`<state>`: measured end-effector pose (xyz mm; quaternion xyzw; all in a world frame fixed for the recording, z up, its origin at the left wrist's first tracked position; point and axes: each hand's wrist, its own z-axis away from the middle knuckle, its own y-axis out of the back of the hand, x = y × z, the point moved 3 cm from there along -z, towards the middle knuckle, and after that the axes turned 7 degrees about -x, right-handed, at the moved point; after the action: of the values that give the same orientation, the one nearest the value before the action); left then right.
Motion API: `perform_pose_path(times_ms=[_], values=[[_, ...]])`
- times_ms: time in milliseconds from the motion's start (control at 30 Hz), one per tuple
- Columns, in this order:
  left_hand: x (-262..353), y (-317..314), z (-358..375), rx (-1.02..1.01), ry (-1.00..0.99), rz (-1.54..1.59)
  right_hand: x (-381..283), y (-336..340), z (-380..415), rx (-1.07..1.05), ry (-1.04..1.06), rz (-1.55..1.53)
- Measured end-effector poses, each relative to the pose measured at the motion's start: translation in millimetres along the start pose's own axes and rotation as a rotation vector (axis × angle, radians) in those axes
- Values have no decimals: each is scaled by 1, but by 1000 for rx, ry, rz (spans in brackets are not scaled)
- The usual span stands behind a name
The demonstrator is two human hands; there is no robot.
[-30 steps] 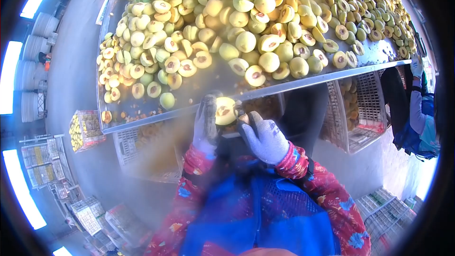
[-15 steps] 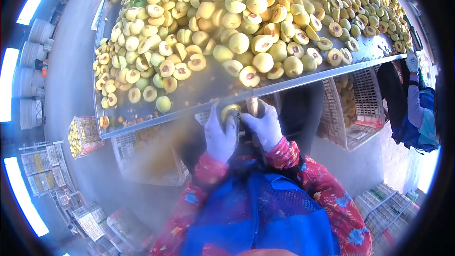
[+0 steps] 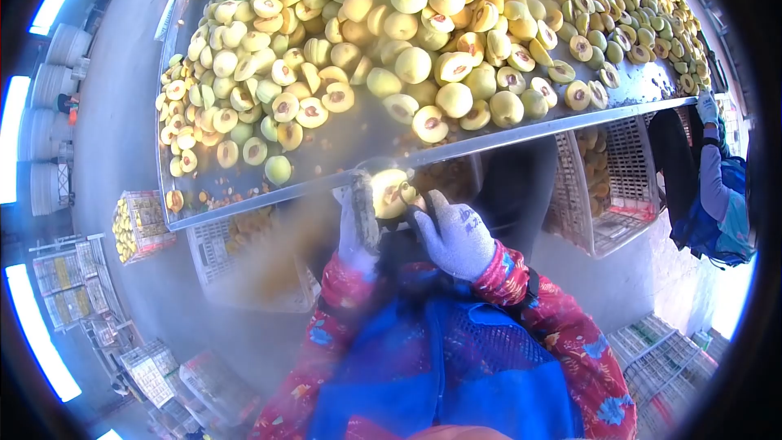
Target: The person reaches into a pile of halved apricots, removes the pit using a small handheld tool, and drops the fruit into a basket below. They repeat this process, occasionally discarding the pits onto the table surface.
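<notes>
A cut yellow fruit half (image 3: 389,193), which looks like a peach, is held in my left hand (image 3: 355,224) just off the table's front edge. Its cut face is turned up and to the right, and the glove's fingers are dark with dirt. My right hand (image 3: 460,238), also in a pale glove, is closed around a small pitting tool (image 3: 410,192) whose tip meets the middle of the cut face. Most of its handle is hidden by the fingers. Beyond both hands lies a large heap of halved peaches (image 3: 411,65).
A metal table (image 3: 326,165) with a raised rim carries the heap. Plastic crates holding fruit stand beneath it, one at the right (image 3: 611,187) and one at the left (image 3: 216,257). Another person's gloved hand (image 3: 707,106) rests at the far right edge. A blurry smear covers the lower left.
My left hand has turned so the fruit's cut face now shows. My right hand has moved slightly right and down, its tool tip now against the fruit.
</notes>
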<state>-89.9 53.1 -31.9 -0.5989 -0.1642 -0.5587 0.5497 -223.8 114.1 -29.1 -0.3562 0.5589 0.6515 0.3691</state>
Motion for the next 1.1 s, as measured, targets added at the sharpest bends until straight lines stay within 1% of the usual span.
perform_pose_path(times_ms=[33,133,233,300,333,400,467,533,567,633,667,700,733,767,833,867,900,933,967,1067,1100], values=[[-5,5,0,2,-38,-108,1,-2,1,-5,-2,18],[-25,20,3,233,-157,-485,-7,-1,0,-14,-18,34],[-38,25,-4,287,-84,-72,-4,-5,-1,12,6,-18],[-30,11,-2,360,-122,-179,-1,-7,-1,-16,-29,13],[-29,10,-4,364,-126,-209,1,-7,-2,-32,-43,29],[-31,10,-2,366,-128,-243,4,-12,0,-16,62,-57],[-36,10,-5,358,-139,-243,7,-9,-3,-92,21,-257],[-31,6,-4,324,-342,-595,10,-7,-6,-270,-185,-574],[-28,3,-5,305,-446,-771,12,-8,-5,-281,-230,-626],[-28,4,-10,304,-392,-891,20,-14,-3,-293,-316,-733],[-31,5,-11,302,-360,-949,24,-17,-1,-134,-215,-534],[-34,7,-10,304,-326,-1008,30,-23,0,-169,-238,-543],[-52,23,-18,172,-22,-401,37,-25,-1,-203,-256,-550],[-53,24,-17,166,-66,-512,41,-26,-1,-234,-273,-557],[-36,7,-11,149,-148,-732,28,-13,-4,-267,137,-534],[-30,1,-8,137,-159,-752,25,-8,-3,-338,110,-724],[-22,-5,-7,122,-176,-772,22,-3,-2,-403,69,-912],[-18,-9,-7,107,-192,-792,22,-2,2,-516,-223,-1297],[-24,-4,-8,48,-116,-632,18,-4,10,-624,-543,-1671],[-26,11,-22,-149,112,-199,5,1,4,-508,-581,-1475],[-28,13,-22,-133,124,-161,4,1,4,-472,-601,-1413]])
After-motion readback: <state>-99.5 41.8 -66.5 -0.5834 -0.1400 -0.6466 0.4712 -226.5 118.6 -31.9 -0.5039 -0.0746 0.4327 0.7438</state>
